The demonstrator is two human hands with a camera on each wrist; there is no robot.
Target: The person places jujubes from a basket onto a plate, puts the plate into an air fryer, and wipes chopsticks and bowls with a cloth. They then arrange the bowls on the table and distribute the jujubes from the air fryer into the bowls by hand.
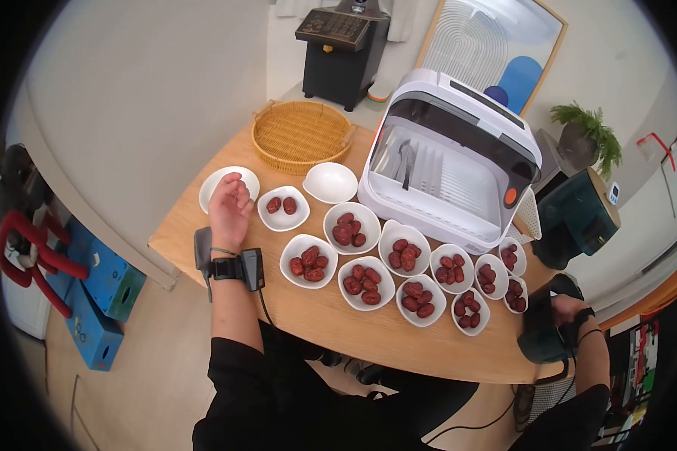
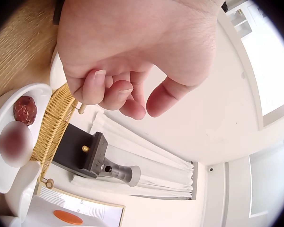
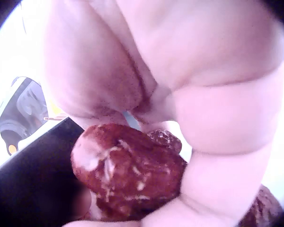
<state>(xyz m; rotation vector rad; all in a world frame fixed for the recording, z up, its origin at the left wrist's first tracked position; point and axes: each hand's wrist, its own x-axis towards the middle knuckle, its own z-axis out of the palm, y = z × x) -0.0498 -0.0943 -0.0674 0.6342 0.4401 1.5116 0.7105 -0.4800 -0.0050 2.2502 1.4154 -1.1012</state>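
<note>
My left hand (image 1: 231, 210) hovers over the edge of a round white plate (image 1: 212, 184), its fingers loosely curled and holding nothing. Just right of it sits a white bowl (image 1: 299, 218) with two red dates, one of them a wrinkled date (image 2: 25, 110) seen close by in the left wrist view. At the table's right end my right hand (image 1: 568, 308) is at the dark green container (image 1: 538, 340). Its fingers curl round a large red date (image 3: 132, 172); more dates show behind and beside it in the right wrist view.
Several white bowls (image 1: 308, 261) with dates stand across the table (image 1: 323, 323). Behind them are a white dish cabinet (image 1: 459, 161) with a dark-tinted lid, a wicker basket (image 1: 301, 135) and another white bowl (image 1: 331, 183). A dark green bin-like thing (image 1: 579, 214) stands back right.
</note>
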